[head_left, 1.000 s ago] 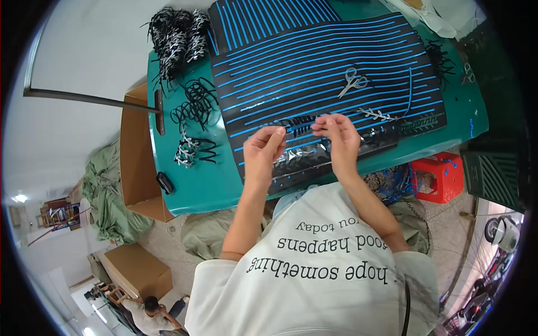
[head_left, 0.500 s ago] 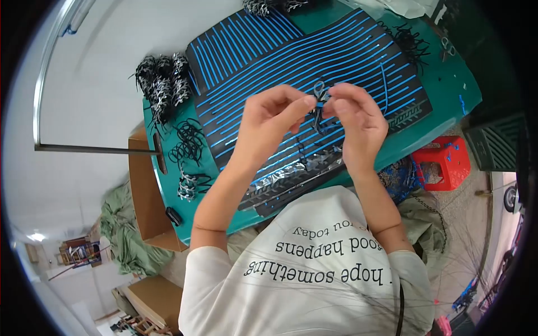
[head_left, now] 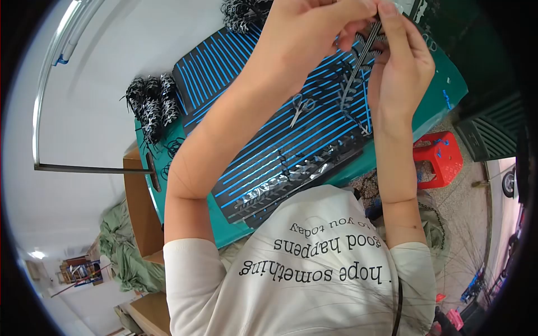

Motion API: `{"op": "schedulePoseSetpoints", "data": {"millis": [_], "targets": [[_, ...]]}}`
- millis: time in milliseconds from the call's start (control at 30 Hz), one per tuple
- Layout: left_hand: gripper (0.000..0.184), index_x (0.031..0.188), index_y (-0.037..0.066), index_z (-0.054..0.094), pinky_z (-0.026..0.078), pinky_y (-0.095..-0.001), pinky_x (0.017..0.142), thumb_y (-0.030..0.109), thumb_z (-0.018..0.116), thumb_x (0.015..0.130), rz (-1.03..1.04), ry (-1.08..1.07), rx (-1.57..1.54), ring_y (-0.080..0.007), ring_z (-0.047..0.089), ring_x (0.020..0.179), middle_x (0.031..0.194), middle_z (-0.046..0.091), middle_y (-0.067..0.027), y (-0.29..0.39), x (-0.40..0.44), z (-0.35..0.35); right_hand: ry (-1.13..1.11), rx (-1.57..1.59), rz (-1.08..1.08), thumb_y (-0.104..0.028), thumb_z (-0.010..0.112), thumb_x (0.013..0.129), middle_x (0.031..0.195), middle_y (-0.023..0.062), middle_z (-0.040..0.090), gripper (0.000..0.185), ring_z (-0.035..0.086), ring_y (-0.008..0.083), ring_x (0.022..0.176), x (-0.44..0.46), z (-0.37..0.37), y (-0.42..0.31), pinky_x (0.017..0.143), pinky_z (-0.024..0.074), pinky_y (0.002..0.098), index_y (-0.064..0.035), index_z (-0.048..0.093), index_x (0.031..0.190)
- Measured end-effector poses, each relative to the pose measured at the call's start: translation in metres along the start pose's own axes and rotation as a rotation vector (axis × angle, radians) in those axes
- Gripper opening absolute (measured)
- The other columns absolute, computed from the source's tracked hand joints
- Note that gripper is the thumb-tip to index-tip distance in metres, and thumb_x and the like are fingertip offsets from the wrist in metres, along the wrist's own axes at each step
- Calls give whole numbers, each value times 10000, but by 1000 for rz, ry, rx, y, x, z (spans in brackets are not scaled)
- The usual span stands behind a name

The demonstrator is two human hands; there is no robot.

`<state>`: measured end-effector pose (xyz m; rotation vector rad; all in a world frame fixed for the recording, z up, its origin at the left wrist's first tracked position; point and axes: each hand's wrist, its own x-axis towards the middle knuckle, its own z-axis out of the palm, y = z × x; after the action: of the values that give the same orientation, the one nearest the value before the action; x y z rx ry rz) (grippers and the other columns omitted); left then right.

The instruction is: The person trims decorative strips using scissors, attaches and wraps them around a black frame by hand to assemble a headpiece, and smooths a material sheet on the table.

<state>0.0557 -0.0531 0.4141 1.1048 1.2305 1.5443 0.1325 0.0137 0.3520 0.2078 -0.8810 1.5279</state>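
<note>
My left hand (head_left: 305, 36) and my right hand (head_left: 404, 75) are raised together at the top of the view. Their fingertips are pinched closed on a black-and-white cord strip (head_left: 358, 70) with short side loops along it. The strip hangs slanting down from the fingers across the mat, and its upper end is hidden in the pinch. A pair of scissors (head_left: 301, 109) lies below and left of the strip, on a black mat with blue stripes (head_left: 269, 143). More leaf-like dark strips (head_left: 302, 171) lie under clear film along the mat's near edge.
Bundles of black-and-white cord (head_left: 151, 106) hang over the left edge of the green table (head_left: 232, 235); another bundle (head_left: 241, 14) is at the back. A red stool (head_left: 440, 157) stands at right. A cardboard box (head_left: 134, 196) and green cloth (head_left: 120, 252) are at left.
Both hands have moved up and away from over the mat's middle, uncovering the scissors. The cord strip now hangs stretched out below the fingers, where a small dark bunch was before.
</note>
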Motion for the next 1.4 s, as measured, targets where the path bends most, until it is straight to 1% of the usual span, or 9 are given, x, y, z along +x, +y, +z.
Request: {"op": "schedulePoseSetpoints", "data": {"millis": [67,100,200,333,567,833,1133,1333,1400], "targets": [[252,732,9,558,274,-179,435,243,564,827,-33,16,-49,-69,410,503,574,445,12,8,9,3,-220,765,3,-89,554,840,809,72,625,150,573,100,708,19,1,10,664,446,187,44,617,872],[240,704,21,549,272,-180,434,228,565,825,-5,37,-59,-65,397,497,587,453,1,11,13,4,-230,765,5,-89,554,840,809,72,625,150,573,100,708,23,2,5,664,446,187,44,617,872],[234,647,45,531,268,-181,431,198,568,820,61,84,-77,-57,371,486,612,470,-19,18,25,-2,296,-253,5,-148,535,861,831,71,602,151,588,146,805,38,8,-28,748,473,263,-6,576,891],[214,672,68,500,205,-184,371,183,528,851,77,-88,5,-43,325,460,582,418,28,27,34,-25,112,-413,-81,-97,580,828,847,74,611,183,547,97,705,40,-21,-31,671,441,218,58,596,923],[195,739,13,595,284,-168,461,204,598,778,-30,2,115,-52,433,538,600,463,30,5,18,-29,-120,-716,-22,-37,607,795,886,73,608,192,551,89,693,15,-6,-26,619,454,195,60,591,960],[160,711,58,573,244,-167,432,188,587,804,37,9,247,-35,412,510,590,445,44,-7,9,-28,-36,-735,193,3,625,763,838,63,624,129,594,102,696,3,-1,-30,621,472,193,27,630,890],[150,722,47,581,236,-168,424,178,588,797,-125,74,159,-42,405,509,588,440,42,-43,-1,-33,-124,-1064,79,-12,586,780,813,83,624,107,611,137,745,-24,-21,-5,652,503,246,50,583,868],[179,780,-7,566,215,-182,388,171,583,783,-161,227,-84,-52,389,490,567,420,28,-36,0,-66,597,-35,408,-150,448,872,697,45,535,166,555,140,695,-32,-55,-12,632,493,288,9,479,839],[179,792,-4,560,202,-183,379,173,584,782,-142,258,-103,-53,384,493,580,420,22,-24,1,-81,369,127,334,-155,447,879,632,33,451,140,434,105,564,-49,-94,-23,569,438,222,-20,451,846]]}}
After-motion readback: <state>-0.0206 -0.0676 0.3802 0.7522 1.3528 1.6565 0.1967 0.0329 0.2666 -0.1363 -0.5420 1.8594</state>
